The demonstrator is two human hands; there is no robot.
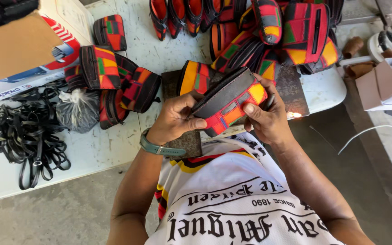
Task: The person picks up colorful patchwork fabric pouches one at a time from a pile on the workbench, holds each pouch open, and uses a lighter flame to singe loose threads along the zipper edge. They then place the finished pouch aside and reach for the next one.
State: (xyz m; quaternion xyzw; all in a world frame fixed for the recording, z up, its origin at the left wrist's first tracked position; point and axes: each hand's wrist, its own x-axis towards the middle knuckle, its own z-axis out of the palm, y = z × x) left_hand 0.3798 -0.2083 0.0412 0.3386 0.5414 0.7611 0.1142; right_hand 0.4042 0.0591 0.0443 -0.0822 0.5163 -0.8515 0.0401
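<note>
A small patchwork pouch [227, 102] in red, orange, yellow and grey with a dark top edge is held up in front of me over the table's near edge. My left hand [175, 119], with a grey-green watch on the wrist, grips its left end with the thumb on the front. My right hand [268, 120] grips its right end, thumb pressed on the front panel, and also holds a thin dark tool. A small flame [294, 115] burns just right of that hand.
A heap of similar pouches [268, 31] lies at the back, more pouches [114, 77] to the left. A tangle of black straps [26, 131], a black plastic bag [78, 111], a cardboard box [21, 50] and a dark board [291, 86] rest on the white table [91, 154].
</note>
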